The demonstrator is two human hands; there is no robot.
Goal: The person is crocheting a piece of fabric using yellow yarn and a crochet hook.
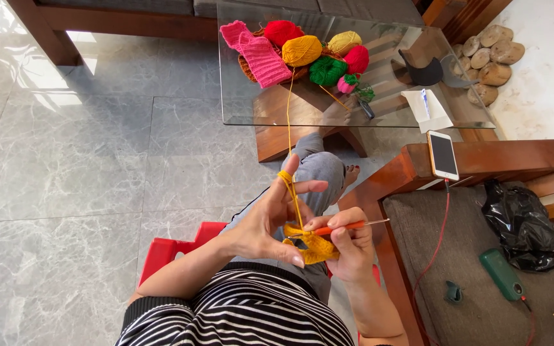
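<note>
A home living room: marble floor [65, 160], glass coffee table [238, 109], wooden sofa [482, 160] with grey cushions [469, 269].

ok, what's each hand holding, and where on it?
Right hand has its grip on the crochet hook at the orange handle. Left hand pinches the yellow crochet piece at its top edge, yellow yarn wrapped over the index finger.

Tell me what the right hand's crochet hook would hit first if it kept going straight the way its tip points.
The right hand holds the crochet hook with its metal tip pointing right, toward the wooden sofa arm. That arm's inner edge would probably come first, though depth is unclear from above.
</note>
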